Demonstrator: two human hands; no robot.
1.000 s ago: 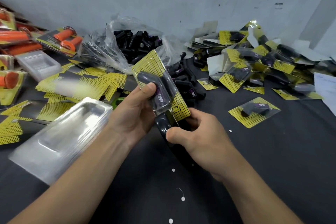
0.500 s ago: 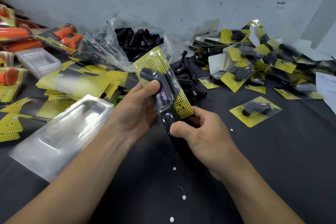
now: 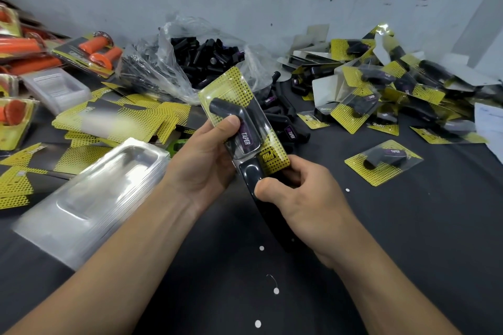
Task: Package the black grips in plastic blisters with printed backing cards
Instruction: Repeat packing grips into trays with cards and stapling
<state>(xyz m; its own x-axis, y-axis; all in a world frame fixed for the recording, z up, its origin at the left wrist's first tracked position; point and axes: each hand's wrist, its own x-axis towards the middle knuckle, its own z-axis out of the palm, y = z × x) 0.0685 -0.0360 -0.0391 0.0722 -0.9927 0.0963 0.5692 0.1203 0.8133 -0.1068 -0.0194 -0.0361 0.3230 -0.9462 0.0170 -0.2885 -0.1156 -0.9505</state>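
While it is held up above the dark table (image 3: pixel 408 253), the pack (image 3: pixel 231 84) is seen tilted in the head view, with a black grip (image 3: pixel 226 109) lying under its clear blister against a yellow dotted card. The pack is gripped by the left hand (image 3: pixel 201 168): the thumb is pressed on the blister's front and the fingers are curled behind the card. A black tool (image 3: pixel 251 171) is held by the right hand (image 3: pixel 302 198), whose fingers are wrapped round it with the thumb laid on top; the tool's head is set against the pack's lower edge. Loose grips are heaped in a plastic bag (image 3: pixel 168 68) by the wall. Empty blisters (image 3: pixel 89 193) are stacked at the left, beside spread cards (image 3: pixel 117 119). Finished packs (image 3: pixel 381 84) are piled at the right, and one pack (image 3: pixel 383 162) lies apart, nearer. Orange grips (image 3: pixel 95 51) are seen far left.
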